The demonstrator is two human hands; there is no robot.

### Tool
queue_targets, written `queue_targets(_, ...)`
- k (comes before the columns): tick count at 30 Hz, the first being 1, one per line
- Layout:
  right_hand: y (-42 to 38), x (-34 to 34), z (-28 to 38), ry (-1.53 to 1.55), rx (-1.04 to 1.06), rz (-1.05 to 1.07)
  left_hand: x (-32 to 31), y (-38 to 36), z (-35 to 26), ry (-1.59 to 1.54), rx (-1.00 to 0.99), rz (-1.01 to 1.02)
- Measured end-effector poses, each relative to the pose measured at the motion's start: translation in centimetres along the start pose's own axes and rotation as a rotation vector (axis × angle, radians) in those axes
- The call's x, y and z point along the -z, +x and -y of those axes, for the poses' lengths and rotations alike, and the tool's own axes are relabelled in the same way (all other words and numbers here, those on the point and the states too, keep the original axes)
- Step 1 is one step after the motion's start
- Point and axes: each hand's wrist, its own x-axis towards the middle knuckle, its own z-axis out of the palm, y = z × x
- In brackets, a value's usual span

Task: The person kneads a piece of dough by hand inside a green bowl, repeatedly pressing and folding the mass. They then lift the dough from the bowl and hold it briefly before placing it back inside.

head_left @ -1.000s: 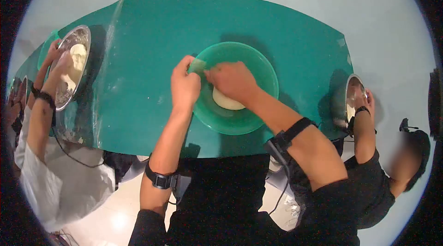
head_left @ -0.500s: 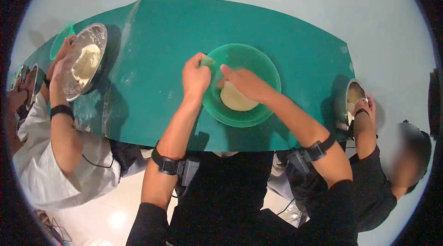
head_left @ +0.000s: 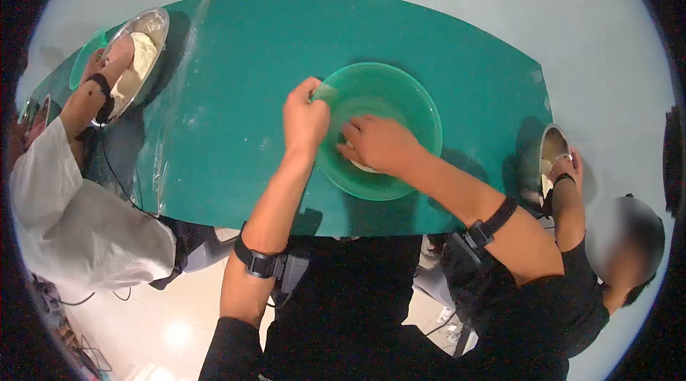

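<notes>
A translucent green bowl [head_left: 420, 106] stands on the table in front of me. My left hand [head_left: 307, 120] is closed on the left side of its rim, thumb at the top. Inside the bowl, my right hand [head_left: 382, 144] rests on a pale lump of dough [head_left: 365, 167] with its fingers curled over the far left of it. Most of the dough is hidden beneath that hand; only its lower edge shows.
The green table [head_left: 250, 59] has a clear plastic sheet [head_left: 168, 145] at its left. A person on the left works in a metal bowl [head_left: 158, 25] of dough [head_left: 145, 52]. Another on the right holds a smaller metal bowl [head_left: 554, 139].
My right hand has come down onto the dough and now covers most of it. The left hand keeps its hold on the rim. The left neighbour's hand has moved onto their dough.
</notes>
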Motion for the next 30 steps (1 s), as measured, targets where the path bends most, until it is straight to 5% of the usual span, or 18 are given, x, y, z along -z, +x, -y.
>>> queue_targets(2, 1.8, 0.3, -0.2, -0.015, -0.054, 0.101, 0.3, -0.1, 0.1, -0.001, -0.011, -0.018)
queue_targets(14, 2.7, -1.2, -1.5, -0.108, -0.315, -0.215, 0.4, 0.2, -0.6, 0.007, 0.032, 0.040)
queue_targets(19, 0.1, -0.2, -2.8, 0.611, -0.536, -0.393, -0.2, 0.4, -0.6, 0.072, -0.014, 0.026)
queue_targets(21, -1.0, 0.5, -4.7, 0.795, -0.583, -0.312, -0.1, 0.3, -1.1, 0.109, 0.011, 0.048)
queue_targets(26, -0.4, 5.5, -4.3, 0.523, -0.571, 0.303, -0.1, 0.6, -0.6, 0.157, -0.079, 0.029)
queue_targets(30, -0.2, 4.8, -3.3, 0.363, -0.360, 0.237, -0.2, 0.5, -0.8, 0.182, -0.092, 0.038)
